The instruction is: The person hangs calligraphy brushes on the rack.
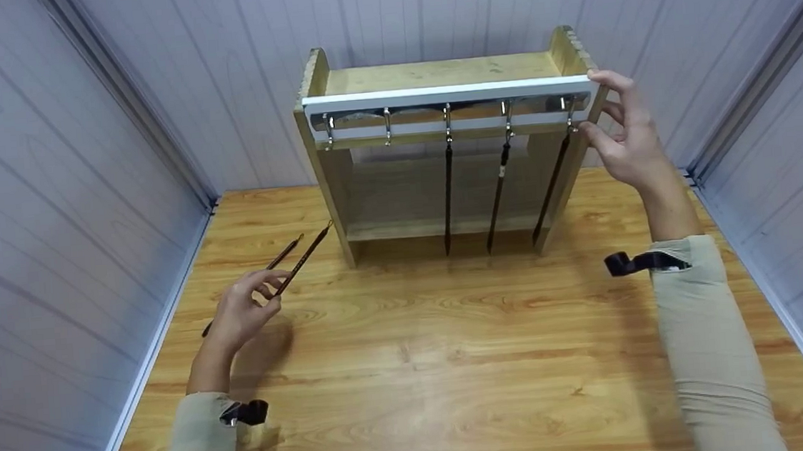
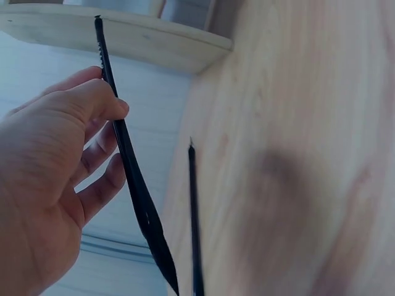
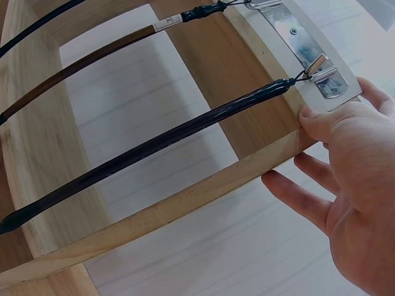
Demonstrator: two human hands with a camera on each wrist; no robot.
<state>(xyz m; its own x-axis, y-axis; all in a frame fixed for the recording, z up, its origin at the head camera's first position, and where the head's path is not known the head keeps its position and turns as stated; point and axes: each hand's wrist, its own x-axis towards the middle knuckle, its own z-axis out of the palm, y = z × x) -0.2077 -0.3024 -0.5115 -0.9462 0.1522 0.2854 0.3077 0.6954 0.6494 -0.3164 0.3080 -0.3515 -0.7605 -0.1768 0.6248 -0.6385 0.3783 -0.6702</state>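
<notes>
My left hand (image 1: 243,309) pinches a dark calligraphy brush (image 1: 309,256) by its handle, the loop end pointing up towards the shelf and the pointed bristle end (image 2: 162,259) hanging below the hand. Beside it a second calligraphy brush (image 1: 285,252) lies on the table, partly hidden by the hand. With its thumb in front and fingers round the side board, my right hand (image 1: 635,139) grips the upper right corner of a wooden shelf (image 1: 440,73), at the end of its white hook rail (image 1: 413,98). Several metal hooks line the rail; three calligraphy brushes (image 1: 449,200) hang by loops from those at middle and right.
The shelf stands on a wood-grain table (image 1: 413,368) near the back panel wall (image 1: 254,86). Pale panel walls also rise at left (image 1: 30,247) and right (image 1: 791,173). Two hooks at the left of the rail hold no brush.
</notes>
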